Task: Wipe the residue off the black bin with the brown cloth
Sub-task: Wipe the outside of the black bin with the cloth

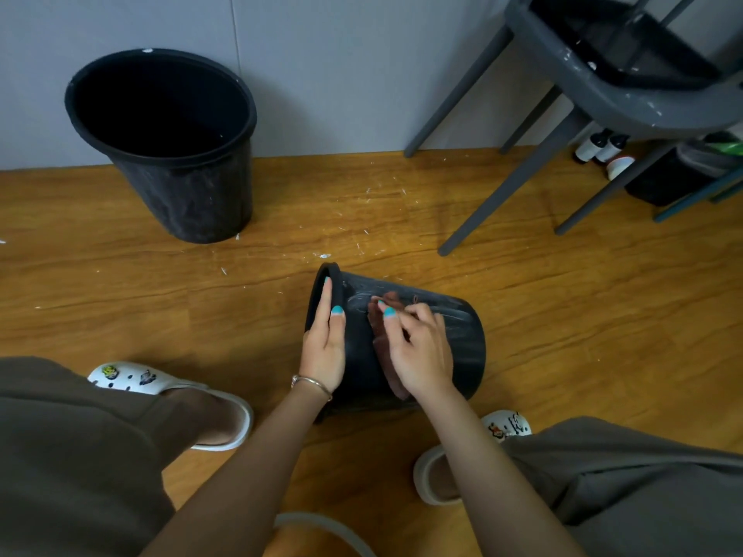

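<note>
A black bin (462, 335) lies on its side on the wooden floor, its open mouth facing left. Whitish smears streak its upper side. My left hand (325, 343) grips the bin's rim, fingers curled over the edge and thumb on the outer wall. My right hand (418, 347) presses the brown cloth (382, 335) against the bin's side, fingers curled on the fabric. The cloth is bunched and mostly hidden under that hand.
A second, larger black bin (169, 146) stands upright near the wall at the left. A grey chair (603, 94) stands at the right, with bottles (599, 146) and a dark container behind its legs. White flecks dot the floor (362, 219). My feet in white clogs flank the bin.
</note>
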`<state>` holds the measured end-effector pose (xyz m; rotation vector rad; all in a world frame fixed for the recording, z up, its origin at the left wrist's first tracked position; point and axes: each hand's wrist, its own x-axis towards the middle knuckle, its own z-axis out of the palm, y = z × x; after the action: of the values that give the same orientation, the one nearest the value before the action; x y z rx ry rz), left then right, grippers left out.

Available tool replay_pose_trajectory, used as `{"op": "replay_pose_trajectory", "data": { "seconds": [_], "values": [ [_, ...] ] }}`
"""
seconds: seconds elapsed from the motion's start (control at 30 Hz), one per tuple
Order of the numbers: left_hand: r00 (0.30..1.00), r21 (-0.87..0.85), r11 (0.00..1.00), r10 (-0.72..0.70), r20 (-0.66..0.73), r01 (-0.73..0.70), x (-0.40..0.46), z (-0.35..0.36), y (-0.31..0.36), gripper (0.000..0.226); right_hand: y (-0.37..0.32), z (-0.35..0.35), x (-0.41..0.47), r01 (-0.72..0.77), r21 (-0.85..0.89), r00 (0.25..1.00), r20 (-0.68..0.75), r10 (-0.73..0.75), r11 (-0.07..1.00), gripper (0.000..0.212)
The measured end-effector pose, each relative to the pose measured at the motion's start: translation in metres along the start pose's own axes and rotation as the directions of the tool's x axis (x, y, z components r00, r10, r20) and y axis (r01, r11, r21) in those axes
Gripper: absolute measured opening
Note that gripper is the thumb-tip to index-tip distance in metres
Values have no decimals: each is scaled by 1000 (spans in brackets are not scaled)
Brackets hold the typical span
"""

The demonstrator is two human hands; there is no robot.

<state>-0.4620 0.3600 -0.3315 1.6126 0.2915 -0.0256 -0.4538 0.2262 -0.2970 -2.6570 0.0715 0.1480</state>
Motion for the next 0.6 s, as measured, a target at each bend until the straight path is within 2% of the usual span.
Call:
{"op": "replay_pose_trajectory", "data": {
  "seconds": [0.07,0.13,0.2,0.27,0.33,0.47,0.53,0.6],
  "values": [
    [1000,-13,1000,-1,21,2,-3,-1,4,52,4,-1,-4,-44,120,999,-1,45,992,39],
    [998,-9,1000,-28,50,28,-2,-1,8,56,7,2,-11,-102,148,993,-40,109,984,44],
    [998,15,999,-38,47,38,-1,-1,8,58,6,7,-20,-223,76,971,-69,228,972,47],
    [999,50,998,-32,39,30,-3,0,6,58,1,12,-27,-263,-74,963,-80,257,962,49],
    [999,68,998,-20,34,17,-5,0,5,58,-2,9,-24,-195,-95,976,-115,184,976,44],
    [999,98,995,-7,31,4,-3,2,2,57,-2,-7,-2,-57,-97,943,-331,22,994,33],
    [1000,96,995,5,24,-7,-4,2,1,57,-6,-3,0,5,-177,952,-301,-59,984,34],
    [1000,97,995,11,21,-13,-4,1,0,57,-7,3,-3,96,-185,966,-221,-137,978,38]
  ]
}}
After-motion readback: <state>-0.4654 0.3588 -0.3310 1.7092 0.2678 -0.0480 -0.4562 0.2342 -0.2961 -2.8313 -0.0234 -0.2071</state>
